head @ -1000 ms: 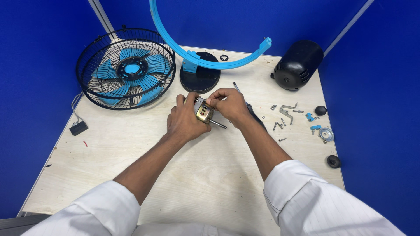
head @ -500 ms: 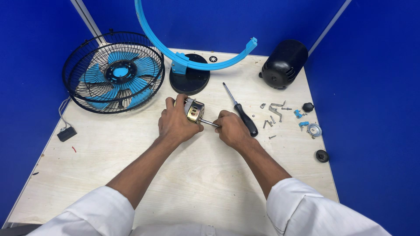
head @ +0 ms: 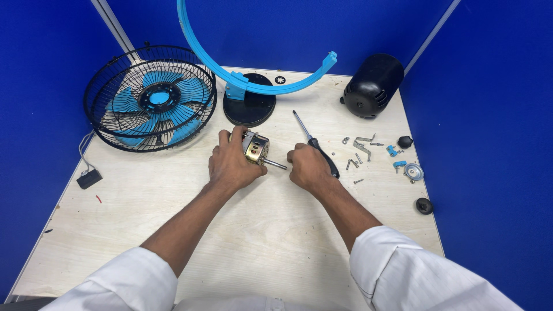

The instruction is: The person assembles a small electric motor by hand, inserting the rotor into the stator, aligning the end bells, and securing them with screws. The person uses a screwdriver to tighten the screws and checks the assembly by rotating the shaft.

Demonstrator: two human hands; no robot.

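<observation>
Left hand (head: 233,164) grips brass-coloured metal fan motor core (head: 255,148); right hand (head: 308,167) closes around black-handled screwdriver (head: 315,145). Risk: small loose steel screws (head: 352,164) nearby could scatter if knocked.

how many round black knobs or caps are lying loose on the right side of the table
2. One black knob lies near the blue clips, below the black motor housing. The other black cap sits lower, near the table's right edge. More could be hidden among the small screws.

The motor (head: 255,148) looks like shiny brass-toned metal with a bare steel shaft. The table (head: 173,219) is pale, matt wood. The motor cover (head: 373,85) is glossy black plastic.
</observation>
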